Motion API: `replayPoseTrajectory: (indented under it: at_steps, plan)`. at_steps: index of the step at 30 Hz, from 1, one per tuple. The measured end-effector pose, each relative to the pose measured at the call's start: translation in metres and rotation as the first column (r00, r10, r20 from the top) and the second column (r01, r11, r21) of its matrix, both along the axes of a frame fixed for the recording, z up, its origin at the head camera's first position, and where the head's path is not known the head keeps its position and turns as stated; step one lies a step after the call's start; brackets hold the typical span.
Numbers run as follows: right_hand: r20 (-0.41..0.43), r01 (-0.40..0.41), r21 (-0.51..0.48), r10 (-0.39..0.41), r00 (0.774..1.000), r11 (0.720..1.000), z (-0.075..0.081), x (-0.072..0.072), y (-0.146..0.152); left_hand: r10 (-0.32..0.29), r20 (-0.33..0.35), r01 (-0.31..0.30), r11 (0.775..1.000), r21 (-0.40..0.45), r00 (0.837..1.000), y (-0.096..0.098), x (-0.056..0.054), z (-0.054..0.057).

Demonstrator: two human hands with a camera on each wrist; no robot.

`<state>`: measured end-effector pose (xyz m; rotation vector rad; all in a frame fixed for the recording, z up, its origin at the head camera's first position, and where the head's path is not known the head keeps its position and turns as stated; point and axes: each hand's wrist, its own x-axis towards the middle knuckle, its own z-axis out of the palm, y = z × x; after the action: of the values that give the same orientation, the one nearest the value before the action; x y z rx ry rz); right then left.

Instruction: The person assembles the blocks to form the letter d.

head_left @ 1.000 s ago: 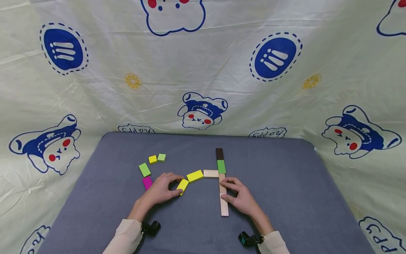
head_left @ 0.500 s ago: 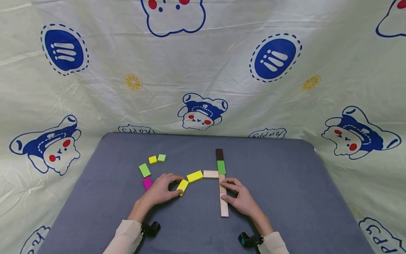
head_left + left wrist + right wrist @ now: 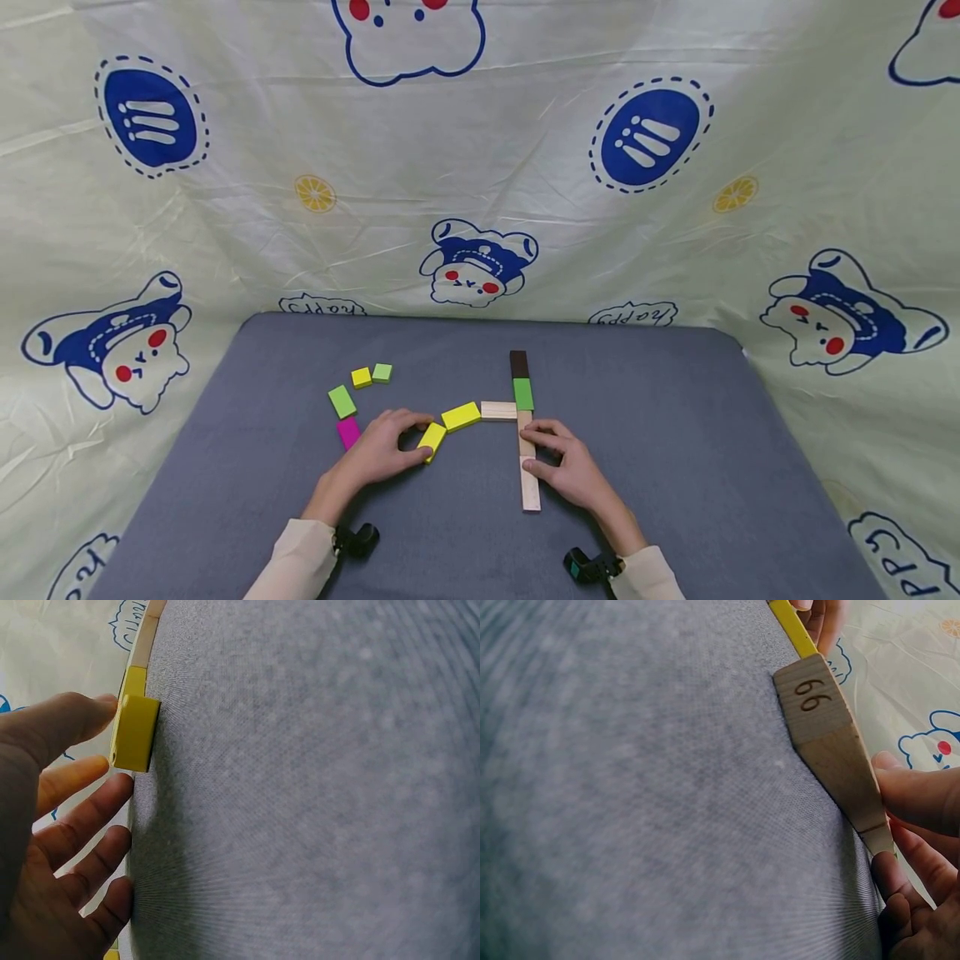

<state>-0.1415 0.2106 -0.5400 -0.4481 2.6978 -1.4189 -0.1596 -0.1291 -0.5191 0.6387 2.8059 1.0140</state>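
Observation:
My left hand holds a yellow block lying on the table, thumb at its near end and index finger at its far end. In the left wrist view the other fingers hang loose beside that yellow block. A second yellow block and a crosswise plain wooden block continue the line. My right hand rests its thumb on the near wooden block and its index finger on the wooden block beyond. In the right wrist view, engraved digits mark one wooden block.
Beyond the wooden blocks lie a green block and a dark brown block. Left lie a magenta block, a green block, a small yellow block and a small green block. A patterned curtain stands behind the grey table.

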Motion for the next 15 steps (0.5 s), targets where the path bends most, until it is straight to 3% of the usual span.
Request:
replayPoseTrajectory:
  at_steps: [7, 15]
  plan:
    - [0.019, 0.007, 0.003, -0.007, 1.0, 1.0, 0.001, -0.001, 0.0, -0.006, 0.02, 0.006, 0.999, 0.033, 1.0, -0.004, 0.002, 0.002]
    - [0.016, 0.01, 0.003, -0.01, 1.0, 1.0, 0.002, 0.0, 0.0, 0.003, -0.056, 0.001, 0.997, 0.075, 0.998, -0.016, 0.007, 0.006]
